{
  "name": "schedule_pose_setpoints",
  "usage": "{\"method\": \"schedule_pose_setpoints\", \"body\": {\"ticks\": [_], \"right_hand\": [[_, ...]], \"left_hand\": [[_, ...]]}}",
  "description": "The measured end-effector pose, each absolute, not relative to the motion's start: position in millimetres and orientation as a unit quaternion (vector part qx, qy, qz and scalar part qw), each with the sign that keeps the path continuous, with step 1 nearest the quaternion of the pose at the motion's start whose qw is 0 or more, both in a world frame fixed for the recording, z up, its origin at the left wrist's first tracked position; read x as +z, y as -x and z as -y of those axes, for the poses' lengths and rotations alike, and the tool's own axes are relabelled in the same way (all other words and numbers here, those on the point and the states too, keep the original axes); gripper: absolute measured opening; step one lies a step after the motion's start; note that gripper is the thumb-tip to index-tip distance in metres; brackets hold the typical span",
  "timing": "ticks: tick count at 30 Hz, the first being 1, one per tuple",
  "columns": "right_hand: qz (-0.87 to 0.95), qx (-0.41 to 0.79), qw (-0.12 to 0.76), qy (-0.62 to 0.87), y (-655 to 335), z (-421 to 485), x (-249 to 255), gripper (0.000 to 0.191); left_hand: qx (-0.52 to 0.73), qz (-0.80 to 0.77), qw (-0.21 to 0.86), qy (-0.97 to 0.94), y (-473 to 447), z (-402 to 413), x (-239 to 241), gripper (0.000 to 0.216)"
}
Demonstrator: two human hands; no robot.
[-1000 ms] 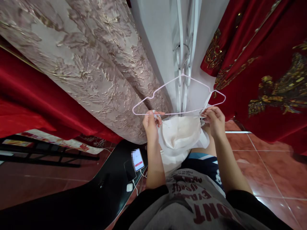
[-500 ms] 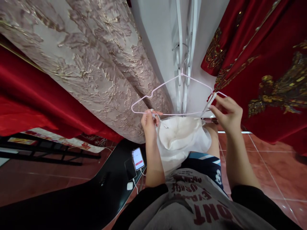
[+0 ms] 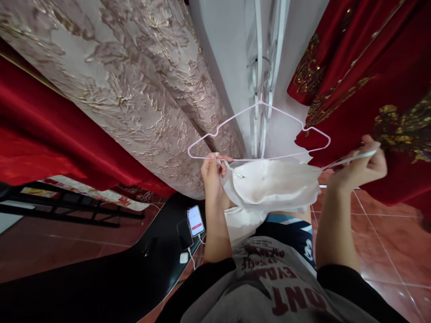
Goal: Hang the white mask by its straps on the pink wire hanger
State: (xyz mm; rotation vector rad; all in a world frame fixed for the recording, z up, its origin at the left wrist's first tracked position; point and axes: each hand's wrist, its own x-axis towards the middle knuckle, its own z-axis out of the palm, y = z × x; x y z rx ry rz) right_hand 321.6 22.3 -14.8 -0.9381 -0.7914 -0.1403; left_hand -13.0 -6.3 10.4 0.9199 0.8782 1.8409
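Note:
A thin pink clothes hanger (image 3: pixel 235 118) with a metal hook is upright in front of me. My left hand (image 3: pixel 212 172) is closed on the left part of its lower bar, with a white strap loop by the fingers. Below the bar spreads a white garment (image 3: pixel 272 181), draped over my lap. Out to the right, beyond the hanger's end, my right hand (image 3: pixel 365 165) is closed on the garment's other white strap (image 3: pixel 350 158), which is pulled taut. This strap is off the hanger.
A pale pink brocade gown (image 3: pixel 151 80) hangs at left and a red gown with gold beading (image 3: pixel 370 89) at right. White metal rack bars (image 3: pixel 258 40) stand behind the hanger. A lit phone (image 3: pixel 195 220) lies on a black bench (image 3: pixel 128 269) at my left.
My right hand has moved right and away from the hanger's right end, drawing the strap out with it. The garment is spread wider. My left hand stays on the bar.

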Motion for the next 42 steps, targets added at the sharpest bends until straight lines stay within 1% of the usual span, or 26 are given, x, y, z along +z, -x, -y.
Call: {"method": "schedule_pose_setpoints", "body": {"ticks": [1, 2, 3, 6, 8, 10, 12, 16, 18, 19, 21, 22, 25, 28, 32, 34, 37, 39, 41, 42], "right_hand": [[0.391, -0.098, 0.803, 0.439, -316.6, -13.0, -10.8, 0.032], [0.444, -0.115, 0.767, 0.448, -309.6, -4.5, -6.0, 0.025], [0.52, -0.096, 0.714, 0.459, -301.3, 2.5, -1.1, 0.024], [0.678, -0.004, 0.559, 0.476, -274.4, 11.7, 8.2, 0.035], [0.709, 0.044, 0.505, 0.491, -260.7, 11.3, 8.3, 0.037], [0.689, 0.057, 0.516, 0.505, -252.4, 10.8, 5.7, 0.037], [0.659, 0.055, 0.55, 0.51, -248.6, 12.2, 3.2, 0.036], [0.641, 0.074, 0.575, 0.503, -247.4, 15.6, 2.5, 0.034], [0.639, 0.084, 0.577, 0.502, -247.6, 15.2, 3.1, 0.034], [0.637, 0.087, 0.578, 0.502, -247.6, 14.8, 3.4, 0.034], [0.633, 0.087, 0.581, 0.504, -247.3, 14.1, 3.7, 0.035], [0.635, 0.087, 0.579, 0.505, -247.1, 14.1, 3.8, 0.035], [0.65, 0.088, 0.561, 0.505, -246.0, 15.4, 4.1, 0.037], [0.661, 0.081, 0.548, 0.506, -245.7, 17.3, 4.4, 0.037], [0.672, 0.075, 0.536, 0.506, -244.8, 18.2, 2.8, 0.037], [0.68, 0.075, 0.528, 0.502, -243.5, 18.0, 1.3, 0.036], [0.688, 0.069, 0.522, 0.5, -242.2, 17.8, -0.2, 0.036], [0.689, 0.068, 0.517, 0.503, -243.3, 18.0, -0.2, 0.037], [0.689, 0.064, 0.513, 0.507, -245.7, 18.5, 0.5, 0.039], [0.689, 0.061, 0.512, 0.509, -246.9, 18.7, 1.0, 0.039]], "left_hand": [[0.738, -0.352, 0.442, -0.37, 12.3, 6.1, 9.9, 0.043], [0.736, -0.35, 0.446, -0.37, 11.3, 6.1, 9.3, 0.043], [0.736, -0.346, 0.448, -0.371, 10.1, 6.2, 8.5, 0.043], [0.741, -0.334, 0.445, -0.375, 5.5, 7.3, 4.7, 0.041], [0.746, -0.336, 0.44, -0.369, 4.7, 7.8, 0.3, 0.039], [0.76, -0.35, 0.419, -0.352, 8.9, 7.2, -5.8, 0.033], [0.789, -0.374, 0.358, -0.331, 20.0, 5.9, -12.9, 0.026], [0.821, -0.452, 0.133, -0.321, 55.2, 4.2, -21.4, 0.012], [0.813, -0.472, 0.053, -0.337, 70.6, 3.6, -17.8, 0.015], [0.808, -0.471, 0.038, -0.353, 76.2, 3.0, -13.4, 0.021], [0.787, -0.461, 0.057, -0.407, 82.6, 0.9, -0.2, 0.031], [0.766, -0.458, 0.081, -0.445, 83.7, -0.6, 8.1, 0.033], [0.685, -0.455, 0.121, -0.556, 82.0, -6.4, 37.2, 0.023], [0.608, -0.458, 0.109, -0.64, 79.2, -13.0, 66.7, 0.008], [0.476, -0.467, 0.084, -0.74, 75.3, -19.7, 94.5, 0.007], [0.445, -0.472, 0.072, -0.758, 72.4, -21.3, 99.1, 0.008], [0.466, -0.495, 0.086, -0.728, 69.5, -23.7, 90.4, 0.012], [0.538, -0.514, 0.11, -0.659, 68.4, -26.8, 74.4, 0.009], [0.64, -0.514, 0.157, -0.549, 65.5, -30.0, 52.8, 0.005], [0.685, -0.502, 0.198, -0.489, 62.3, -30.6, 41.3, 0.011]]}}
